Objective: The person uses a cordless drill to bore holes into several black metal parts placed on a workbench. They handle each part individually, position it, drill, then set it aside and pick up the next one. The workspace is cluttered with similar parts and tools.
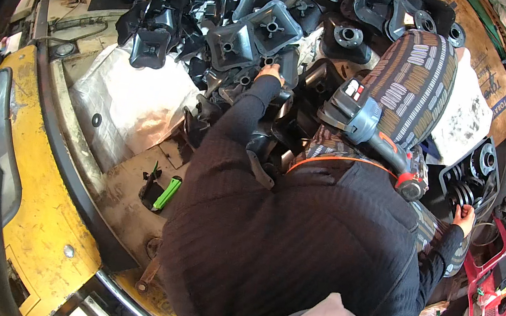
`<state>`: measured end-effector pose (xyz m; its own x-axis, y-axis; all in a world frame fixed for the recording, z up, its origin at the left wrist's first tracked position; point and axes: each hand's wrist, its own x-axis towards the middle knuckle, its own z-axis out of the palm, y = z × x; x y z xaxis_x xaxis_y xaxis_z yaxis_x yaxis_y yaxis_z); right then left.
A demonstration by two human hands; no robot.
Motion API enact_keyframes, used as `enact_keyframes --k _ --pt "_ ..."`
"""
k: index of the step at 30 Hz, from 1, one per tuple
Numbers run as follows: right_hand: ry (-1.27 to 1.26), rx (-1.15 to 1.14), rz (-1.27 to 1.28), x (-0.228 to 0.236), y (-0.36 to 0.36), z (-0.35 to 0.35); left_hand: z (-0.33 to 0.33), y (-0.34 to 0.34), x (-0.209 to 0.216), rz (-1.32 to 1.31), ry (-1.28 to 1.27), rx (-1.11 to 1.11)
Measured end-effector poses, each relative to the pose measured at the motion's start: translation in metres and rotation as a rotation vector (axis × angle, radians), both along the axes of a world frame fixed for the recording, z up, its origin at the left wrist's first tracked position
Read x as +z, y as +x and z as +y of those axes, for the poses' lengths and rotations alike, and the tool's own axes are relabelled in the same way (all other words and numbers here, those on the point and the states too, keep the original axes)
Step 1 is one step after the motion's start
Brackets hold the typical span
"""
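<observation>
My left arm stretches forward to a heap of black plastic parts, square and funnel-like with round hubs. There my left hand [271, 73] is closed on the hub end of a black square plastic part [288, 67]. Off to the right, my right hand [464, 218] has its fingers closed at the edge of a black plastic ring [461, 197], one of several stacked in a dark tray [448, 177]. A grey cordless power tool [360, 122] with a black battery and a red-trimmed end lies across my patterned-cloth lap [412, 89].
A white sheet [130, 94] lies to the left, with a small black ring [96, 120] on it. A green-handled cutter [167, 194] is on the floor. Yellow metal machinery [48, 208] borders the left; a red plastic frame [489, 285] and cardboard [493, 81] are at right.
</observation>
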<state>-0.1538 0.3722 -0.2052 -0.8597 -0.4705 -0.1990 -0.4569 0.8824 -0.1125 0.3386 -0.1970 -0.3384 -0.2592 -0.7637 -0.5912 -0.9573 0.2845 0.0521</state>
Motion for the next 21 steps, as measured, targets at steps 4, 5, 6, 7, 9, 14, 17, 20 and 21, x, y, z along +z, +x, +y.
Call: enact_keyframes --k 4,5,6,7,9,14,17,20,21 --pt "-0.059 -0.029 -0.162 -0.006 -0.017 0.0 -0.013 0.0 0.012 -0.142 -0.035 0.322" --pt "-0.125 -0.032 -0.201 -0.013 -0.021 0.0 -0.023 -0.007 0.014 -0.214 -0.032 0.363" --pt "-0.187 -0.048 -0.237 -0.019 -0.025 0.008 -0.032 -0.01 0.014 -0.226 -0.015 0.38" --pt "-0.387 -0.114 -0.338 -0.034 -0.03 0.043 -0.037 -0.025 0.009 -0.227 0.01 0.375" --pt "-0.697 -0.098 -0.455 -0.044 -0.023 0.076 -0.037 -0.034 -0.004 -0.158 0.061 0.314" --pt "-0.84 -0.549 -0.733 -0.012 -0.003 0.009 -0.033 0.002 -0.067 0.273 0.173 0.392" --pt "-0.939 -0.833 -0.607 0.02 0.006 -0.01 -0.018 -0.01 -0.04 0.487 0.281 0.831" --pt "-1.39 -0.96 -0.681 0.019 0.028 0.01 -0.023 -0.027 -0.005 0.732 0.365 1.096" --pt "-1.463 -0.95 -0.782 0.029 0.033 0.003 -0.032 -0.033 0.016 0.86 0.379 1.127"
